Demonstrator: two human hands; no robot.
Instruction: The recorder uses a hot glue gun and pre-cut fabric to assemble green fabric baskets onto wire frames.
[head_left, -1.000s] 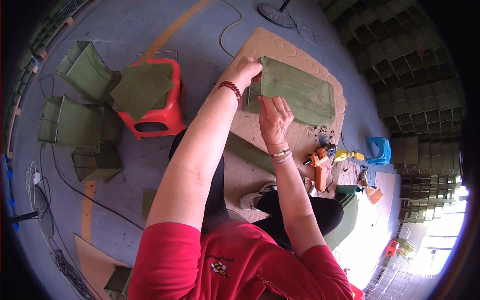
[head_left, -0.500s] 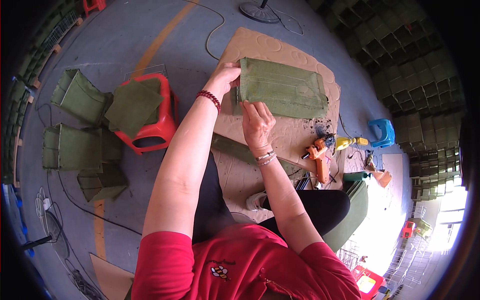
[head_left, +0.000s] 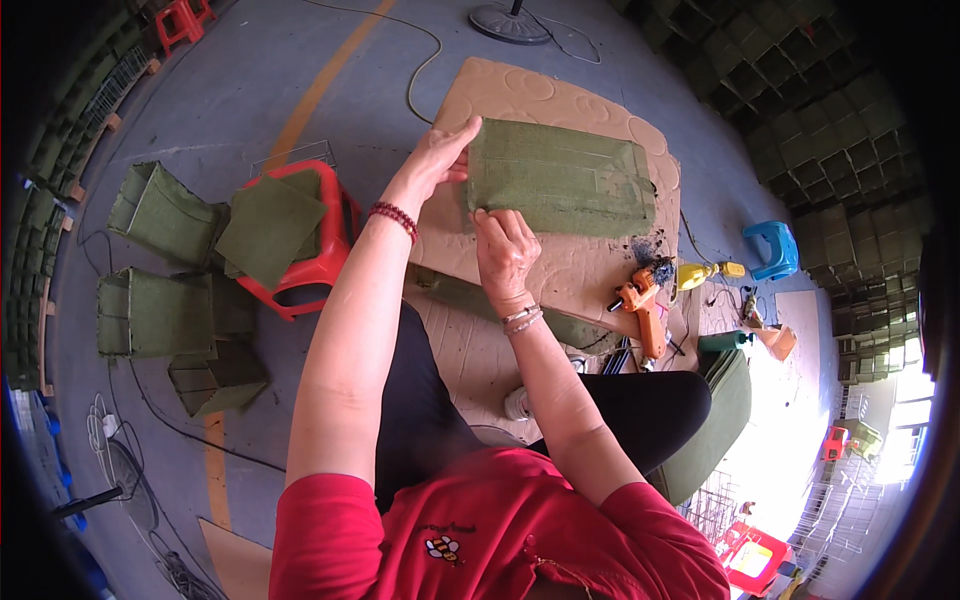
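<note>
A green fabric-covered box (head_left: 560, 175) lies on its side on the cardboard-topped work surface (head_left: 550, 265). At its left end is my left hand (head_left: 440, 160), with thumb and fingers spread apart and touching the end's edge. My right hand (head_left: 505, 245) is closed at the near left corner, fingertips pinching the fabric edge there. The inside of the box and whatever lies beneath it are hidden. An orange glue gun (head_left: 645, 310) with a dark-smeared tip rests near the right front corner of the surface.
To the left, a red stool (head_left: 340, 215) carries green fabric sheets (head_left: 270, 230); open green boxes (head_left: 155, 312) stand beside it. A yellow bottle (head_left: 695, 275) and a blue stool (head_left: 770, 250) are at the right. Cords cross the floor. Stacked green boxes (head_left: 800, 150) line the far right.
My left hand has shifted slightly left and its fingers have spread at the box's end. My right hand has moved slightly left and down, still at the near corner. The view has shifted slightly.
</note>
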